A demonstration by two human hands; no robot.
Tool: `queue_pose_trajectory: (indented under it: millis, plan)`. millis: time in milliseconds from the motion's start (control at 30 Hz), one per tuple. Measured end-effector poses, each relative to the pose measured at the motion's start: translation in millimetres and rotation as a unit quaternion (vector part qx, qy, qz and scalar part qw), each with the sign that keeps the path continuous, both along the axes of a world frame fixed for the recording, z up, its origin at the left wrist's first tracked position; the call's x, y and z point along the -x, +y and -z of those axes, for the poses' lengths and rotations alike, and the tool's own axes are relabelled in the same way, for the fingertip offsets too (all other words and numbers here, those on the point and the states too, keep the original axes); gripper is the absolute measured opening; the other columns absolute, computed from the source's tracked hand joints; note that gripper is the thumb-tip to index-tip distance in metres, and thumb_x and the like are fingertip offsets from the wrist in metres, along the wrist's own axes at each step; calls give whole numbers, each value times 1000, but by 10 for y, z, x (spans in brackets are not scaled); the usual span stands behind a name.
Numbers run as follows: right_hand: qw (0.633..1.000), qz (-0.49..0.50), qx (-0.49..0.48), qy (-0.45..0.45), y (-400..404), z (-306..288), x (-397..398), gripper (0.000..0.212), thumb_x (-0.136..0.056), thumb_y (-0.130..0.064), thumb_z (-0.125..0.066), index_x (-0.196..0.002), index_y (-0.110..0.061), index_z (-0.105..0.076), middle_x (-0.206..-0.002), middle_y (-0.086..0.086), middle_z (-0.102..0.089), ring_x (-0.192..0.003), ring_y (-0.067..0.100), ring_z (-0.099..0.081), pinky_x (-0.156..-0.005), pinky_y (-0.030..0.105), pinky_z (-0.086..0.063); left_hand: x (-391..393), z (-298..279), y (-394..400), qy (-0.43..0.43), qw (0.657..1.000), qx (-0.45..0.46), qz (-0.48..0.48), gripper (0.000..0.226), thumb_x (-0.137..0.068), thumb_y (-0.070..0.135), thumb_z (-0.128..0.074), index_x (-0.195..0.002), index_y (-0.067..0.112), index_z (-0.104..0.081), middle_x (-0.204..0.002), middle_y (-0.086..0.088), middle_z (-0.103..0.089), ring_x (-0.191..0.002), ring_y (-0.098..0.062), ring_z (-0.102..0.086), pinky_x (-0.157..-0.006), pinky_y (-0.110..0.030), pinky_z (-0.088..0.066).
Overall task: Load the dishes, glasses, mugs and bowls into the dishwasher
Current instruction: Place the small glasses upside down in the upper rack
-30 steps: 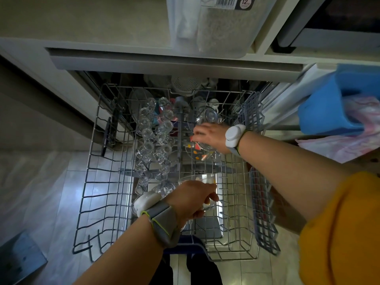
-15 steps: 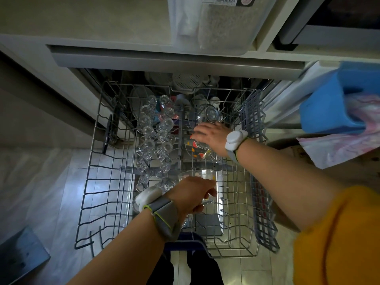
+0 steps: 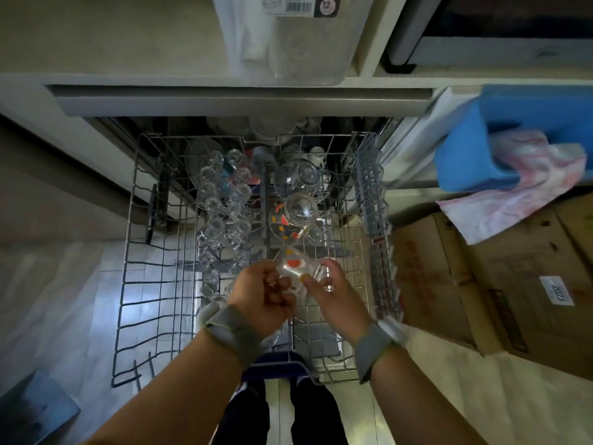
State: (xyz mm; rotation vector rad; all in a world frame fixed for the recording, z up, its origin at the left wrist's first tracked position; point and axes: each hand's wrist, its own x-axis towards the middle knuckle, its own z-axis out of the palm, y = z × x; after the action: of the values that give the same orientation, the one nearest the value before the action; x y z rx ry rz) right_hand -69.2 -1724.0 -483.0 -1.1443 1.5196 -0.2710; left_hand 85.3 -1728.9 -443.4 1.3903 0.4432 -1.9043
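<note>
The dishwasher's upper wire rack (image 3: 150, 284) is pulled out below me. Several clear upturned glasses (image 3: 224, 220) fill its left-middle rows. Clear glasses with orange and yellow marks (image 3: 296, 213) stand right of the centre rail. A clear glass with an orange mark (image 3: 293, 268) is held over the rack's middle. My left hand (image 3: 263, 300) grips it from the left. My right hand (image 3: 333, 290) pinches it from the right. How each finger lies on the glass is blurred.
A folded-up side shelf (image 3: 372, 200) lines the rack's right edge. Cardboard boxes (image 3: 491, 284) stand to the right on the floor. A blue cloth with a pink patterned towel (image 3: 513, 175) hangs at upper right. A clear plastic bin (image 3: 288, 36) sits on the counter above.
My right hand left the marked glass farther back in the rack and came toward me. It now meets my left hand on the held glass, which was lifted a little toward the centre.
</note>
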Motion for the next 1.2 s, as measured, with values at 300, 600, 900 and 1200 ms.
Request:
queue_pose_trajectory:
  millis: [300,600,900,1200]
  plan:
    - [993,92,71,23,-208,114,-62,46,-78,-48,-71,-117,-45,-47,-117,-9,-52,-101,14,-56,-75,29,-50,25,166,38,120,988,-42,-83,42,-90,19,-44,-49,15,-37,-57,-2,-44,-40,-9,-29,-37,-15,-34]
    - [974,-69,133,170,-619,110,-18,86,-66,-44,-83,-137,-18,-41,-132,7,-44,-115,23,-50,-89,24,-39,-67,185,35,-46,997,-22,66,13,-93,9,-45,-82,10,-51,-78,-7,-46,-61,-14,-41,-56,-26,-42]
    - [945,-220,125,207,-700,209,-94,88,-66,-26,-85,-142,-31,-41,-137,6,-36,-122,26,-46,-100,35,-45,-191,199,54,-55,997,-25,41,8,-93,5,-49,-93,6,-57,-90,-13,-63,-61,-14,-48,-61,-29,-46]
    - [926,-270,173,201,-658,259,-56,75,-72,-6,-73,-139,-29,-48,-141,5,-36,-129,27,-37,-98,41,-45,-113,177,65,-39,998,-28,50,9,-94,5,-47,-88,6,-54,-85,-13,-63,-58,-13,-44,-62,-27,-43]
